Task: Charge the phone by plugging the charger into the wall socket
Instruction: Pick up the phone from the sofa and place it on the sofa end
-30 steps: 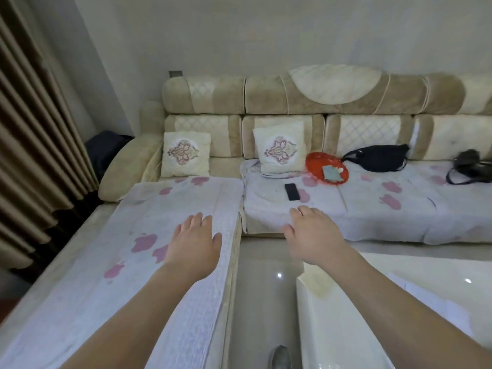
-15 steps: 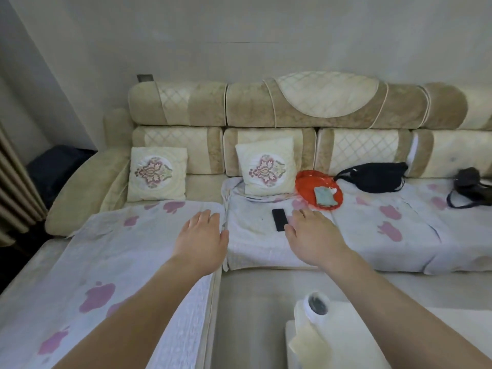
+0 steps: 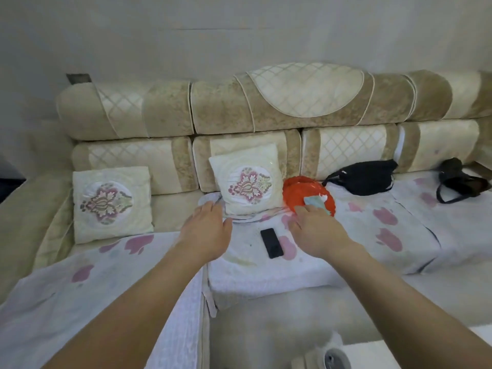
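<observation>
Right hand (image 3: 318, 234) is held palm-down, fingers loosely spread, nothing gripped; fingertips (image 3: 302, 210) are seen at the near rim of the red plate (image 3: 298, 189), just beside the phone (image 3: 271, 243). Left hand (image 3: 206, 231) is likewise flat and empty, fingers extended toward the embroidered cushion (image 3: 246, 182), phone lying between the two hands but touched by neither.

Risks, as judged from here:
- No charger or cable is visible. If it is hidden under the cushion or the cover, time gets lost searching; the pale green item (image 3: 315, 202) on the plate cannot be identified.
- The plate could be knocked or tipped by the right hand if the reach is carried past the phone; it sits on soft, uneven fabric.
- The phone rests on a loose sofa cover (image 3: 253, 270); a flat-handed grab could push it into a fold or slide it toward the seat gap rather than lift it.
- The dark plate on the wall (image 3: 78, 78) behind the sofa back's left end may be the socket, though that cannot be confirmed. If so, a long reach over the backrest is needed and cable length could fall short.

Phone: a slim dark slab, screen off and glossy, lying flat, slightly angled, long axis running roughly away from the viewer. No cable is attached. Smooth glass is expected to be slippery; an edge pinch is advised.
</observation>
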